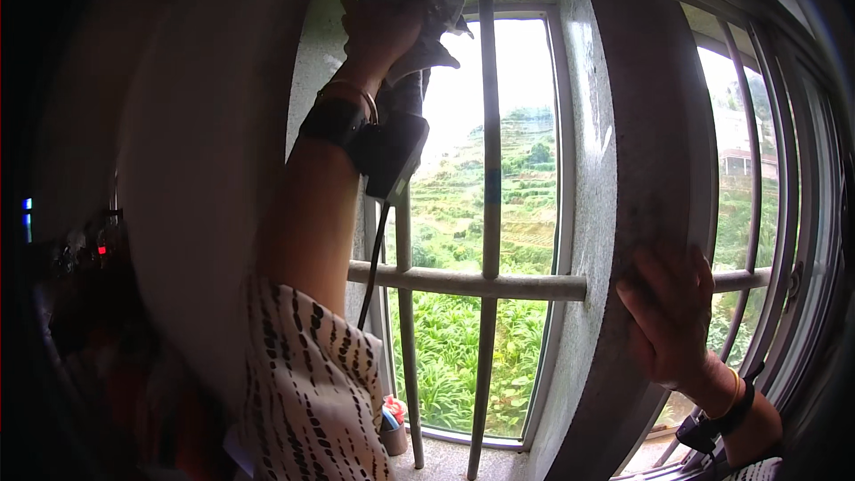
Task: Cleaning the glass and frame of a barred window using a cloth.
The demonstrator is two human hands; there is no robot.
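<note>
My left hand [384, 30] is raised to the upper left corner of the barred window and grips a crumpled dark cloth [431, 3]. The cloth is bunched around the top of a vertical window bar, partly in front of the recess wall; its exact contact is hidden. A black device [394, 153] with a cable is strapped to my left wrist. Lower right, my right hand [671, 314] rests against the dark pillar [651, 113] between two windows, fingers spread and holding nothing. Another strapped device [701, 431] sits on that wrist.
A horizontal bar [454, 280] crosses the upright bar [491, 147] in front of the window glass. On the sill [461, 461] stands a small container [394, 437] with a pink item in it. A sliding window frame [788, 214] is at right; a pale wall [194, 214] is at left.
</note>
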